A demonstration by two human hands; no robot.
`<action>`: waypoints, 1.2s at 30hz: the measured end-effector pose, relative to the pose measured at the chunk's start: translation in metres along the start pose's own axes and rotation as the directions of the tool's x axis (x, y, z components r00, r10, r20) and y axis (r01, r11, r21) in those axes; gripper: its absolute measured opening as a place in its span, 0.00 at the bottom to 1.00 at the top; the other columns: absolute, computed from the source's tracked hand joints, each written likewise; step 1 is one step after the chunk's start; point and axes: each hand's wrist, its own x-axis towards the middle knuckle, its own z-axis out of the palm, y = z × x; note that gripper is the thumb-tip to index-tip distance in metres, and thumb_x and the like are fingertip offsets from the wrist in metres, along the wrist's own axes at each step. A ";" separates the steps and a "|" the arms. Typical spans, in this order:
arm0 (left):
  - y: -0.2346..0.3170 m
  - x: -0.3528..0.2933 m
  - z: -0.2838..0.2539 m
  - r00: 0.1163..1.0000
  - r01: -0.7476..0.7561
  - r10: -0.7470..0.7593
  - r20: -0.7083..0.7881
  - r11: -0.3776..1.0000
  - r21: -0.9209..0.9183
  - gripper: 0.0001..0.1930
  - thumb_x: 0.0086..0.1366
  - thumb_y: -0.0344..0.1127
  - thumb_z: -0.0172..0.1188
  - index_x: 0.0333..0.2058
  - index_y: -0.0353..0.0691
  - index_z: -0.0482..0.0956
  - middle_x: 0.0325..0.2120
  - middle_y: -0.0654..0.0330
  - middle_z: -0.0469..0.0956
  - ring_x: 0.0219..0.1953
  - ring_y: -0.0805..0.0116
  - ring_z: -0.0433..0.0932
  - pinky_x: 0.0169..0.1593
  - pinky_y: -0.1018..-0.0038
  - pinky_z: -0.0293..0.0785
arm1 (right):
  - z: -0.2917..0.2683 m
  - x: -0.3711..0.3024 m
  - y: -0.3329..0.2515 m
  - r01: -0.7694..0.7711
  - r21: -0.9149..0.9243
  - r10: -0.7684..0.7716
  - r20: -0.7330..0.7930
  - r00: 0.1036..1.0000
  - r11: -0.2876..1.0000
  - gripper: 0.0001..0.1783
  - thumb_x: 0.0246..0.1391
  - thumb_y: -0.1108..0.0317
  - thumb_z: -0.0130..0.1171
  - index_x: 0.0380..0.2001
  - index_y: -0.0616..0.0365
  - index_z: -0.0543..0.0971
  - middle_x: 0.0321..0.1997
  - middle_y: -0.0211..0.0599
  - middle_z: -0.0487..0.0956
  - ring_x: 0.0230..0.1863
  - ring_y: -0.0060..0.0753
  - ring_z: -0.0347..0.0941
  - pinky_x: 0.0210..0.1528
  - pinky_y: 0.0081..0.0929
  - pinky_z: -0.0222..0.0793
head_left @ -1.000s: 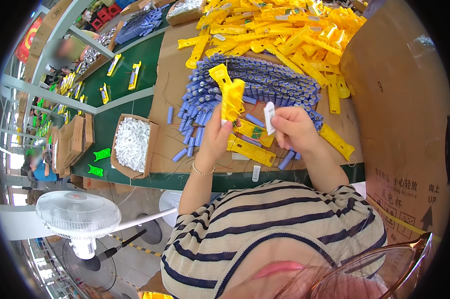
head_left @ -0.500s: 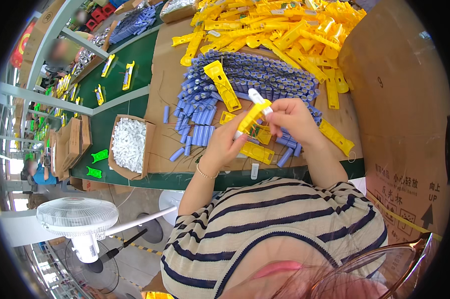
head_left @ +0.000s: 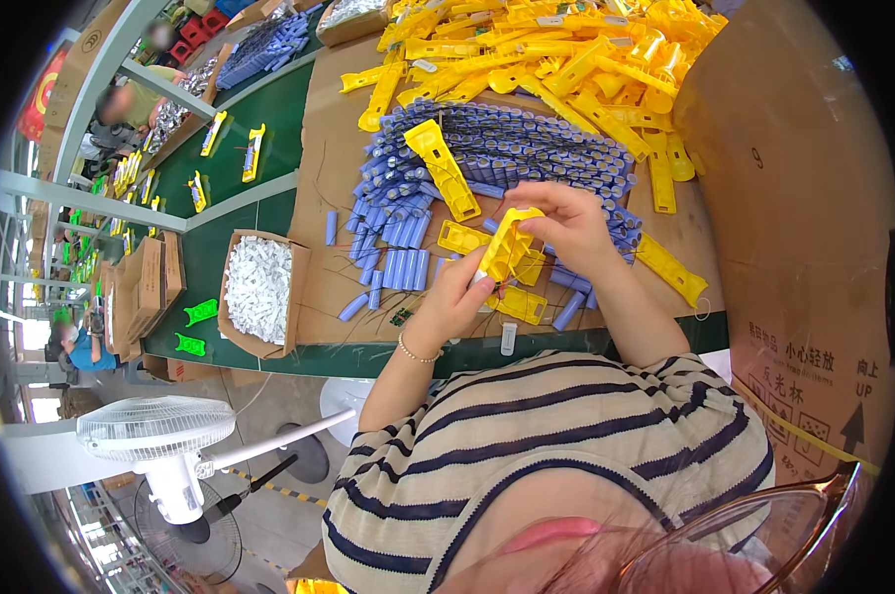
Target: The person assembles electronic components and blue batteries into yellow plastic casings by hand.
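Gripping the yellow casing (head_left: pixel 508 249) near its lower end, my left hand (head_left: pixel 453 300) is closed, and the thumb is beside a small white part (head_left: pixel 480 277). My right hand (head_left: pixel 570 226) is half curled, with fingers at the upper end; whether they pinch it or only press, I cannot tell. The casing is tilted above the worktop (head_left: pixel 344 359), on my side of the massed blue cells (head_left: pixel 527 148). If my right fingers push too strongly to one side, it may twist out of my left grip. A slip could also knock the second casing (head_left: pixel 519 305), which lies just below.
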 end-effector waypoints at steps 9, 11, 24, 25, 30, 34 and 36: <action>0.004 0.004 0.019 0.970 -0.050 0.053 -0.238 0.999 0.016 0.26 0.63 0.34 0.46 0.59 0.32 0.57 0.43 0.52 0.71 0.41 0.65 0.72 0.47 0.71 0.67 | 0.022 -0.001 -0.005 -0.215 0.290 0.244 -0.066 0.968 0.932 0.21 0.51 0.79 0.54 0.50 0.66 0.70 0.43 0.43 0.78 0.44 0.27 0.75 0.47 0.23 0.71; 0.009 0.006 0.019 0.937 -0.010 0.107 -0.331 0.960 0.281 0.27 0.61 0.32 0.48 0.59 0.33 0.58 0.46 0.49 0.70 0.45 0.60 0.72 0.52 0.68 0.66 | 0.036 -0.006 -0.007 -0.079 0.160 0.110 -0.191 0.976 0.984 0.25 0.51 0.76 0.55 0.54 0.65 0.66 0.47 0.44 0.76 0.47 0.29 0.73 0.50 0.25 0.70; 0.001 0.004 0.001 0.983 -0.066 -0.072 -0.168 0.718 -0.693 0.21 0.51 0.20 0.61 0.45 0.37 0.69 0.45 0.56 0.72 0.45 0.70 0.73 0.50 0.71 0.71 | 0.016 -0.009 -0.013 -0.303 0.334 0.209 0.290 0.934 0.892 0.29 0.47 0.79 0.59 0.55 0.66 0.65 0.49 0.43 0.75 0.47 0.27 0.73 0.49 0.24 0.71; -0.001 0.003 0.003 0.983 -0.064 -0.074 -0.168 0.717 -0.694 0.21 0.51 0.20 0.61 0.45 0.37 0.69 0.45 0.56 0.72 0.45 0.70 0.73 0.50 0.71 0.71 | 0.016 -0.007 -0.015 -0.311 0.317 0.217 0.300 0.929 0.896 0.31 0.47 0.80 0.60 0.56 0.66 0.64 0.49 0.43 0.75 0.47 0.27 0.73 0.49 0.24 0.71; -0.004 -0.002 0.022 0.925 -0.012 -0.079 -0.373 0.972 -0.236 0.25 0.62 0.28 0.50 0.58 0.33 0.58 0.50 0.55 0.69 0.50 0.69 0.70 0.54 0.75 0.65 | 0.031 -0.005 -0.017 -0.266 0.235 0.256 0.076 0.964 0.935 0.35 0.42 0.81 0.62 0.56 0.66 0.64 0.54 0.42 0.72 0.49 0.27 0.72 0.51 0.26 0.70; 0.003 -0.006 0.026 0.942 0.045 -0.107 -0.318 0.980 -0.196 0.23 0.66 0.32 0.46 0.58 0.31 0.58 0.49 0.55 0.68 0.52 0.69 0.67 0.56 0.74 0.61 | 0.043 -0.007 -0.018 -0.162 0.134 0.177 -0.103 0.979 0.978 0.37 0.43 0.79 0.64 0.58 0.66 0.62 0.54 0.42 0.71 0.51 0.30 0.72 0.53 0.26 0.69; 0.001 -0.007 0.025 0.934 -0.027 -0.067 -0.351 0.966 -0.257 0.23 0.67 0.33 0.46 0.58 0.31 0.58 0.50 0.55 0.68 0.52 0.69 0.67 0.56 0.74 0.62 | 0.043 -0.008 -0.022 -0.035 -0.195 0.009 -0.132 0.991 0.980 0.28 0.42 0.78 0.65 0.50 0.64 0.72 0.49 0.40 0.75 0.49 0.32 0.73 0.52 0.27 0.69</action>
